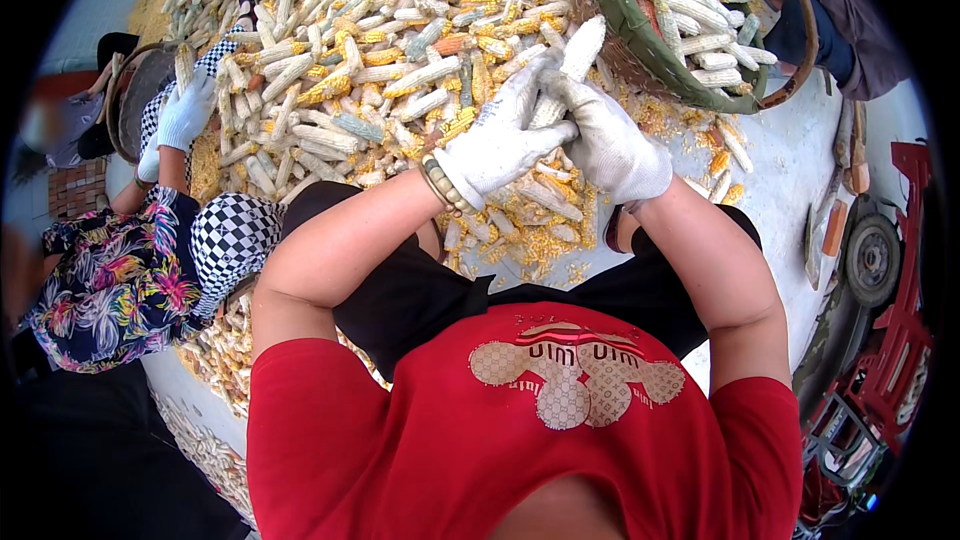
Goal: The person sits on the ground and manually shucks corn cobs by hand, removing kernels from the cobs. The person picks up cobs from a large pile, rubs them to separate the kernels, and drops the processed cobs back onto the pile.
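A pale, mostly stripped corn cob (583,51) slants upward between my two gloved hands. My left hand (506,136), in a soiled white knit glove, closes around it from the left, its fingers meeting the other glove. From the right, my right hand (619,141) grips the same cob, with the thumb low on it. Part of the cob is hidden by the fingers. Under and beyond my hands spreads a large heap of corn cobs (360,79), some bare and some with yellow kernels on them. Loose kernels (536,255) lie on the floor between my feet.
A woven basket with a green rim (611,7) tilts at the upper right, holding bare cobs. At left, a person in white gloves (184,112) holds a cob near another basket (139,101). A wheel (872,259) and red metal frame (904,285) stand far right.
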`<state>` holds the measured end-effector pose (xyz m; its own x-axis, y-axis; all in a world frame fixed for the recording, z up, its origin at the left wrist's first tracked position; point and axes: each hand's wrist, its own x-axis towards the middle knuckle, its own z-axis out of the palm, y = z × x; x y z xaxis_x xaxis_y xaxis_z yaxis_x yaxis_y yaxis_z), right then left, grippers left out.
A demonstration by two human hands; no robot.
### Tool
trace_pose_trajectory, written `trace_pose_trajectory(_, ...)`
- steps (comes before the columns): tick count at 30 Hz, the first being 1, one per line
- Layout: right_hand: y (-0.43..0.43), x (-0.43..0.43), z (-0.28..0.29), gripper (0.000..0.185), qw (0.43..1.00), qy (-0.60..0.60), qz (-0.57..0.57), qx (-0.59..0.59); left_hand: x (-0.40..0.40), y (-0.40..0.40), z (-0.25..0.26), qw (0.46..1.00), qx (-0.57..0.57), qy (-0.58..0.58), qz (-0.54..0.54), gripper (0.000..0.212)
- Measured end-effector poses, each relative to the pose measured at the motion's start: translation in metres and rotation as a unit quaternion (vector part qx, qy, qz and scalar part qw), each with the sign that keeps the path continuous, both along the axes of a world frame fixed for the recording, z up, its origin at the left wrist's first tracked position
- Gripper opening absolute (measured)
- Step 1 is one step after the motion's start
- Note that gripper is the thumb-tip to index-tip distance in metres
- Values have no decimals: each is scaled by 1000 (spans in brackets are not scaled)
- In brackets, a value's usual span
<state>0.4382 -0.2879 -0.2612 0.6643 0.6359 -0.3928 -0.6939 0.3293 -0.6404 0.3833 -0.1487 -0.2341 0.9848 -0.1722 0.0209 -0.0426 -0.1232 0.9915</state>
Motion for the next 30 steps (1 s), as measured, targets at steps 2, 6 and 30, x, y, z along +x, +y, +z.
trace_pose_trajectory(2, -1, 4, 4, 33, 999, -36, -15, -35, -2, 9, 7, 998, 51, 44, -14, 62)
trace_pose_trajectory(6, -23, 24, 15, 37, 976, -169, -76, -114, -6, 41, -16, 973, 93, 198, -73, 46)
trace_pose_trajectory(30, 7, 24, 49, 52, 957, -177, 160, -164, 31, 168, -212, 758, 612, 171, 143, 58)
